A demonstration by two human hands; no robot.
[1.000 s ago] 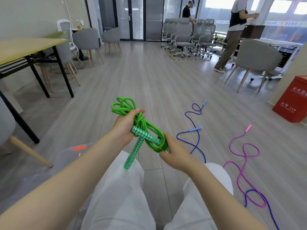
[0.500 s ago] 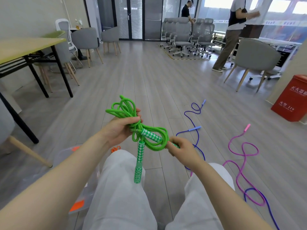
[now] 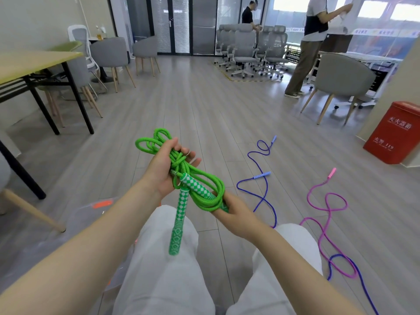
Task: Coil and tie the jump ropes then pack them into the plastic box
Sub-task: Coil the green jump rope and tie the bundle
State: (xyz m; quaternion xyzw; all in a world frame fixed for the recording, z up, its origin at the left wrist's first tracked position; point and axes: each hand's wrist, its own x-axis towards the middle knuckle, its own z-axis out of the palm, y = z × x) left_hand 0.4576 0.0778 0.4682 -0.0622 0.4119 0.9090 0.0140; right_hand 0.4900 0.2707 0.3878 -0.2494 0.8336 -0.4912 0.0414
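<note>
Green jump rope [image 3: 195, 178], coiled, sits above the knees; its long axis slants from upper left to lower right. Left hand [image 3: 166, 171] curls around the bundle, right hand [image 3: 234, 212] pinches one handle, the other handle hanging downward. Blue rope [image 3: 261, 178] and pink rope [image 3: 327, 214] sprawl on grey plank floor [image 3: 204, 110]; office chairs [image 3: 250, 46] stand behind.

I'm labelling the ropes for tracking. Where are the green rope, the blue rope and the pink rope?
green rope [image 3: 205, 178]: head view, on the coil's loop above the handles.
blue rope [image 3: 263, 196]: head view, on its cord on the floor.
pink rope [image 3: 327, 206]: head view, on a floor loop.
</note>
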